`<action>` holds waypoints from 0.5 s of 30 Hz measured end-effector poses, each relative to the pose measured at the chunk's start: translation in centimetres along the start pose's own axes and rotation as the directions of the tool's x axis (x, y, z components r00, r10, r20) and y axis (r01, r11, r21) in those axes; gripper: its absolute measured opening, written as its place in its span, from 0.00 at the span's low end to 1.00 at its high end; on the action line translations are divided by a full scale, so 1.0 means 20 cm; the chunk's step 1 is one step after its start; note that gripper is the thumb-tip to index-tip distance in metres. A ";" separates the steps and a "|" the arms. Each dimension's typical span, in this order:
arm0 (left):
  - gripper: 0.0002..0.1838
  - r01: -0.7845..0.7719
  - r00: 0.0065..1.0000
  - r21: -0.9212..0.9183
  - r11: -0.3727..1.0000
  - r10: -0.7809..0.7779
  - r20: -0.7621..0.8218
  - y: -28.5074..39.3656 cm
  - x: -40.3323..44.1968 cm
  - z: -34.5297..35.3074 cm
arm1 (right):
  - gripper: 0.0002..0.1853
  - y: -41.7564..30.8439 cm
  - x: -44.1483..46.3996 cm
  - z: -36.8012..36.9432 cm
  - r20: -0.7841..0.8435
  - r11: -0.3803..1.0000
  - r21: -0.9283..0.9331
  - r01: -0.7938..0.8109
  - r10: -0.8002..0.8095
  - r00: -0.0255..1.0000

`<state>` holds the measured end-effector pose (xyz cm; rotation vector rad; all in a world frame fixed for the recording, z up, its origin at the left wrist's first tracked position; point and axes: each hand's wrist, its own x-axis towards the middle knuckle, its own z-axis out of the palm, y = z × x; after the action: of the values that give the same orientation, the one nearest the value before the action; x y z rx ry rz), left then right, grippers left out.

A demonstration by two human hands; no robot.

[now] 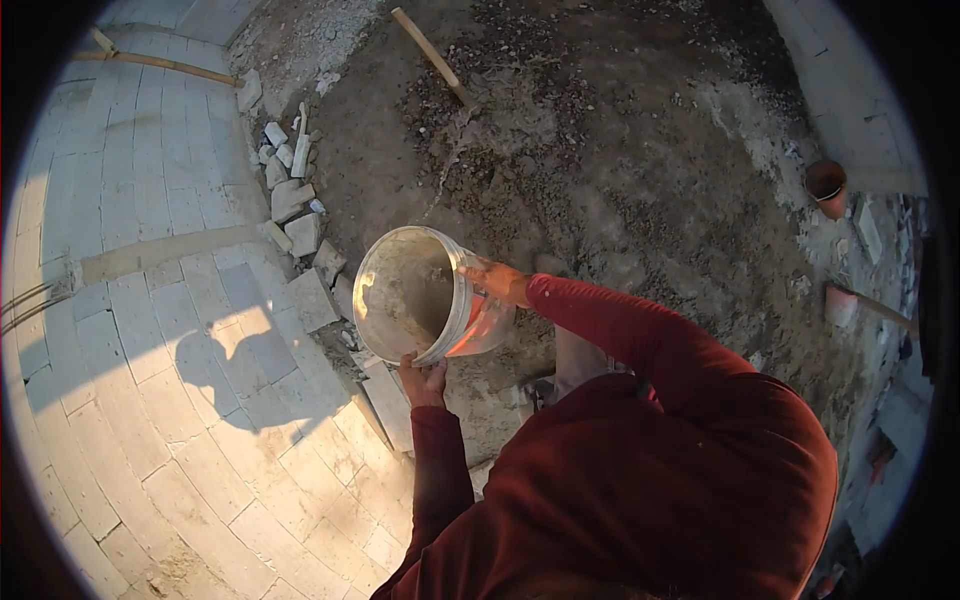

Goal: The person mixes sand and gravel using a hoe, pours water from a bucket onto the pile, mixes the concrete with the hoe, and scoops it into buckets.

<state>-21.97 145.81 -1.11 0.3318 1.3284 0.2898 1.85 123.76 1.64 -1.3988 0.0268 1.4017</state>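
One bucket [432, 300], tilted on its side, held between two hands above the edge of the dirt.

The left hand [425, 382] has its fingers closed at the lower rim; the right hand [497, 281] lies along the outer wall near the rim, fingers holding the bucket there; two dark red sleeves [630, 320] lead to them; just beyond, one wooden handle [432, 55] slants into a patch of dark soil [520, 140]; left of the bucket lie more than half a dozen broken pieces of masonry [290, 200], too jumbled to count exactly; further left spreads pale block paving [140, 400] with one head-shaped shadow [250, 375]; well apart on the right stands one reddish pot [827, 188], with a second wooden handle [880, 310] near it.
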 end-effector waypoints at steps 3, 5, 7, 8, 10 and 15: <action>0.19 0.043 0.996 -0.118 0.992 -0.052 -0.076 -0.05 0.03 -0.32 | 0.42 0.25 -0.16 -0.15 0.015 0.981 -0.183 -0.057 0.061 0.998; 0.20 -0.078 0.994 0.060 0.995 0.082 -0.069 -0.11 0.01 -0.60 | 0.38 0.58 -0.27 -0.36 -0.102 0.909 -0.401 -0.112 0.078 0.992; 0.21 -0.326 0.944 0.510 0.796 0.303 0.131 -0.21 0.11 -0.98 | 0.32 0.94 -0.46 -0.62 -0.243 0.712 -0.659 -0.242 0.102 0.965; 0.21 -0.268 0.963 0.378 0.886 0.256 0.083 -0.23 0.19 -1.10 | 0.30 1.13 -0.59 -0.74 -0.292 0.506 -0.804 -0.313 0.122 0.949; 0.22 -0.154 0.987 0.013 0.988 0.155 -0.044 -0.28 0.28 -1.39 | 0.27 1.64 -0.91 -1.06 -0.287 0.099 -0.953 -0.285 0.000 0.958; 0.23 -0.163 0.974 -0.628 0.761 0.022 -0.225 -0.43 0.39 -2.04 | 0.23 1.25 -1.52 -1.00 -0.647 0.376 -0.390 -0.841 0.538 0.540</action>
<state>-59.99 143.80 -19.99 -0.2296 1.3283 0.8639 -10.04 81.22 1.32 -2.5261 0.5382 1.8840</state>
